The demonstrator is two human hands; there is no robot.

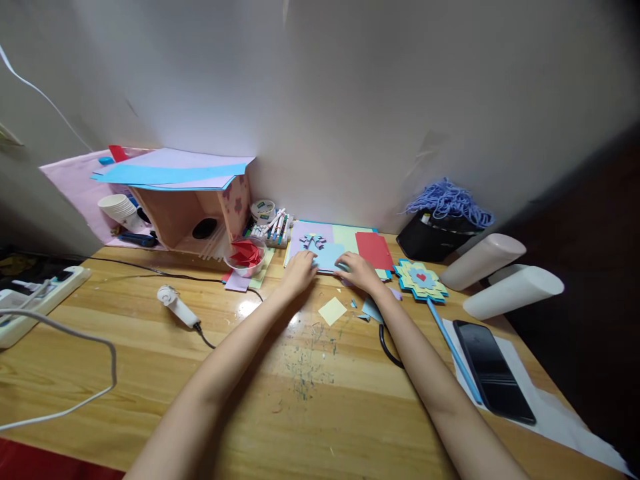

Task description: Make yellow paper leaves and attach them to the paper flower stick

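Observation:
A light blue sheet of paper (330, 255) lies between my two hands, over a stack of coloured paper. My left hand (301, 270) has its curled fingers at the sheet's left edge. At the opposite edge, the bent fingers and thumb of my right hand (359, 270) grip the same sheet. Just behind my left hand sits a small folded paper piece in purple, black and blue (313, 240). A red sheet (375, 251) is at the right of the stack. Nearer to me are a pale yellow square (333, 311) and blue paper scraps (371, 309).
At left stand an open pink box (190, 213), a bowl of red paper (246, 257), a white corded tool (177, 307) and a power strip (45, 303). At right are a layered paper flower (421, 279), a black pouch with blue yarn (437, 230), white rolls (513, 292) and a phone (493, 370).

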